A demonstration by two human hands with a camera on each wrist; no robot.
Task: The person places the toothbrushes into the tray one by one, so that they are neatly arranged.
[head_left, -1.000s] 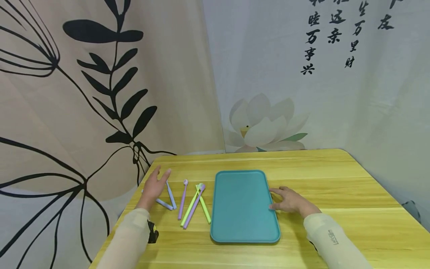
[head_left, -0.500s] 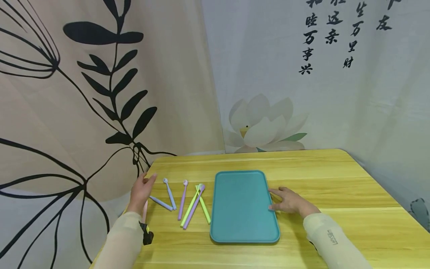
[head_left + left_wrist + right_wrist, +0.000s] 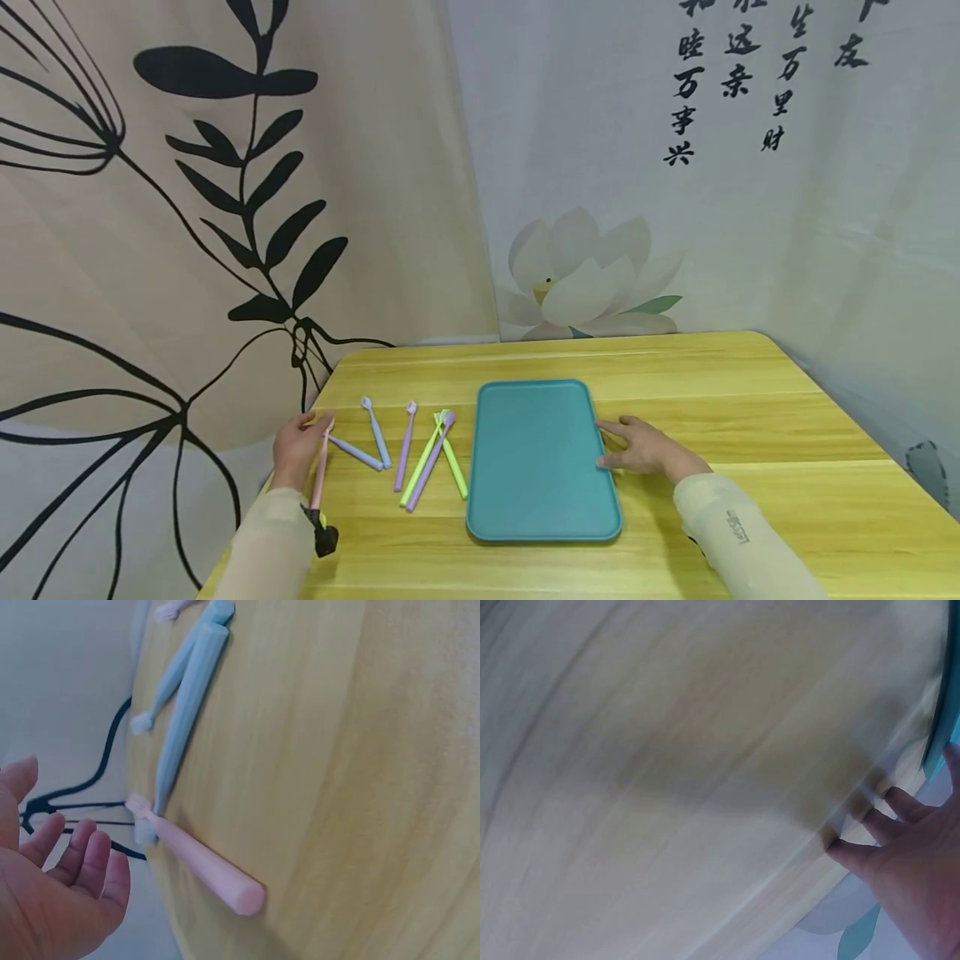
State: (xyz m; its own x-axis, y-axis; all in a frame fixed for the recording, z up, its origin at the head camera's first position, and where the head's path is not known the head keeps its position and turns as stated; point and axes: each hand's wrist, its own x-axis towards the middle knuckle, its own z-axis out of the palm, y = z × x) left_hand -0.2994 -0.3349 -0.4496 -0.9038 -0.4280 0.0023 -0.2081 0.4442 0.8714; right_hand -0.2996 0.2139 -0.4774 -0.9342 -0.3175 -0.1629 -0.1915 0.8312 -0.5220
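At the table's left edge my left hand (image 3: 295, 452) hovers beside a pink toothbrush (image 3: 214, 868), its fingers loosely bent and holding nothing in the left wrist view. The pink brush's head lies against the end of a blue toothbrush (image 3: 187, 712). A second blue toothbrush (image 3: 378, 437) angles away from that one. On the other side, my right hand (image 3: 651, 450) touches the right rim of a teal tray (image 3: 543, 458) with its thumb and fingertips, the fingers spread. In the right wrist view, several fingertips are near the wooden surface.
Between the blue brushes and the tray lie a purple toothbrush (image 3: 405, 450) and a crossed group: a second purple one (image 3: 429, 471) with two lime-green toothbrushes (image 3: 457, 475). The wooden table (image 3: 750, 400) extends right of the tray. A printed curtain (image 3: 405, 167) hangs behind.
My left hand has moved left and toward me, from over the blue toothbrushes to beside the pink one, uncovering them. My right hand stays at the tray's rim.
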